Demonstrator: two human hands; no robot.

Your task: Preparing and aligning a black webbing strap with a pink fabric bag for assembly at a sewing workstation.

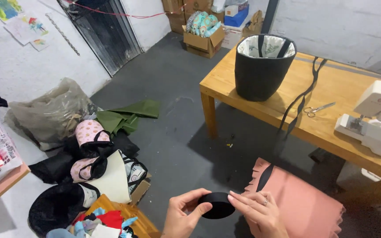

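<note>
Item: black strap roll (217, 205), held low in front of the person above the floor, left hand (182, 215) pinching its left rim, right hand (257, 211) with fingertips closed on its right edge; best turned with a light, even pinch so the coil stays tight. Nearby: pink cushion (303, 198) just beside the right hand, wooden worktop (331, 92) carrying a black fabric basket (261, 66), scissors (318, 109), a loose black strap (303, 99) and a white sewing machine (375, 121). Fabric heaps (98, 167) lie well apart, obstructing nothing.

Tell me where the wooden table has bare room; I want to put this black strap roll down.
Bare wood lies on the wooden table along its front edge, left of the black fabric bucket, and between the bucket and the scissors, crossed only by the hanging black strap. The right end is crowded by the white sewing machine.
</note>
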